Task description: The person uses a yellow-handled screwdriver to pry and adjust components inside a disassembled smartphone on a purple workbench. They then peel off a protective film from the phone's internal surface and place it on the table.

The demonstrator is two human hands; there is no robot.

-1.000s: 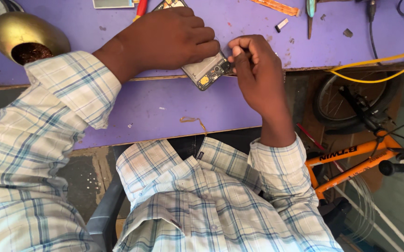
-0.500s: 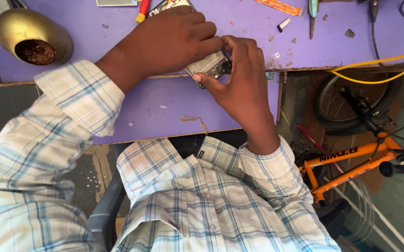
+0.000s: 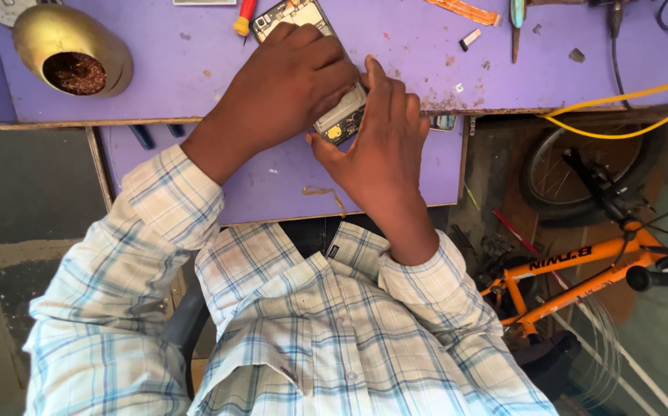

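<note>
Purple surface (image 3: 195,77) carries an opened phone (image 3: 303,15) lying flat near its front edge. Left hand (image 3: 287,85) closed over the phone body, pinning it; right hand (image 3: 376,146) pinches its lower end. Judged light, stiff, fragile: hold by edges.

Right hand: a second ago your right hand (image 3: 380,146) only met the near-right corner of the opened phone (image 3: 326,85) with its fingertips; now it has closed in from the near side, fingers up along the right edge, thumb under the near end.
Left hand: your left hand (image 3: 287,85) has spread further over the phone's back.
Phone: less of it shows now, only the far end and a near corner.
</note>
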